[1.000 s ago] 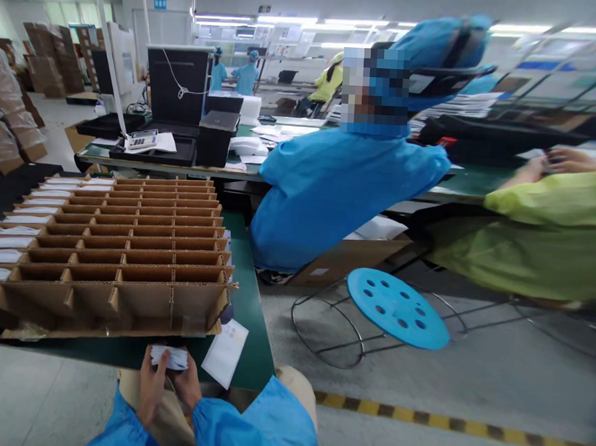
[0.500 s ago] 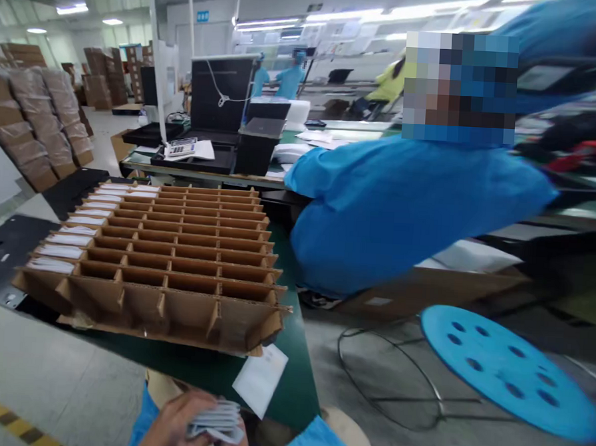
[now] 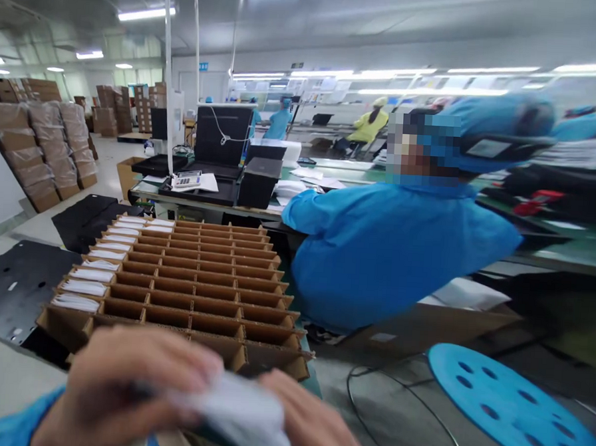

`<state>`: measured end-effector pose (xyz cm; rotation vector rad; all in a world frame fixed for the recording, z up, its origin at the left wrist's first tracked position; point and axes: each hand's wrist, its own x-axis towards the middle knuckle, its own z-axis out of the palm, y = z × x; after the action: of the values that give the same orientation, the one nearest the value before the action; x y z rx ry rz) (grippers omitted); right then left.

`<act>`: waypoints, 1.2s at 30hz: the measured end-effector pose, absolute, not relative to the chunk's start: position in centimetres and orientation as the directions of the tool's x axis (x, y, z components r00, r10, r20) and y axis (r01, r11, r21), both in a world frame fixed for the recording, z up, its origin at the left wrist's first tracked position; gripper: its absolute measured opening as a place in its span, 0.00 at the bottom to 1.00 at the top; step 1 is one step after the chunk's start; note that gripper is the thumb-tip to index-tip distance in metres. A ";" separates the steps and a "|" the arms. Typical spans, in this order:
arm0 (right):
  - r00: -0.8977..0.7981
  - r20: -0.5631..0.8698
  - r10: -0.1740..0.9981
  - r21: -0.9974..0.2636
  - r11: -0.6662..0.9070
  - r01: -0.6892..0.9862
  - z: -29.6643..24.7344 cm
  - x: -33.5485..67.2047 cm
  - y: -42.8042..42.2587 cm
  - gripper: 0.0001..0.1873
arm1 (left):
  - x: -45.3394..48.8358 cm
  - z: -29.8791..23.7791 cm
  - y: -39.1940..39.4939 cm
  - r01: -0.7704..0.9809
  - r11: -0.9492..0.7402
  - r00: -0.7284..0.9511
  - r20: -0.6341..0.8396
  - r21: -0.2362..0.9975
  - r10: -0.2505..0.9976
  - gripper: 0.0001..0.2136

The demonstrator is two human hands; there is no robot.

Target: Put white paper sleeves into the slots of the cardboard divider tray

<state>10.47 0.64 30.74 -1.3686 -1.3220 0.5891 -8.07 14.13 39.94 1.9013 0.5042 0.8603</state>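
Both my hands are raised close to the camera and blurred at the bottom of the view. My left hand (image 3: 129,387) and my right hand (image 3: 312,427) hold a stack of white paper packets (image 3: 238,413) between them. Just beyond them stands a cardboard divider grid (image 3: 185,277) with many narrow cells. Its leftmost column holds white packets (image 3: 82,285); the other cells look bare.
A co-worker in a blue coat (image 3: 391,248) sits with their back to me right of the grid. A blue perforated stool (image 3: 513,407) stands at lower right. Black trays (image 3: 19,288) lie left on the floor. Wrapped cartons (image 3: 42,143) are stacked far left. A bench with black boxes (image 3: 215,172) is behind.
My hands have risen with the packet stack from my lap to in front of the camera. The view has tilted up and turned left, so the loose white sheet on the table edge is hidden.
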 end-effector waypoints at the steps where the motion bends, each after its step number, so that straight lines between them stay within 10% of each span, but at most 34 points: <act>1: 0.295 0.337 0.894 -0.880 0.188 0.436 33.6 11.3 3.0 0.06 | -7.0 41.8 15.9 -0.103 -0.538 0.635 0.472 0.837 0.612 0.11; 5: 0.224 0.482 0.847 -0.665 0.187 0.723 40.8 13.6 14.8 0.06 | -2.8 45.4 25.4 -0.195 -0.635 0.426 0.647 0.748 0.632 0.20; 13: 0.223 0.391 0.893 -0.600 0.063 0.798 38.8 13.7 30.3 0.05 | -1.2 41.0 41.1 -0.260 -0.360 0.284 0.428 0.896 0.858 0.30; 36: 0.239 0.381 0.893 -0.651 0.076 0.755 33.9 13.3 32.9 0.05 | -1.7 38.9 42.7 0.044 -0.493 0.400 0.436 0.869 0.806 0.33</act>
<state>13.28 32.90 33.85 -1.7017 -1.5415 0.2147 -1.65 42.66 38.90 1.8352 0.7340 1.1669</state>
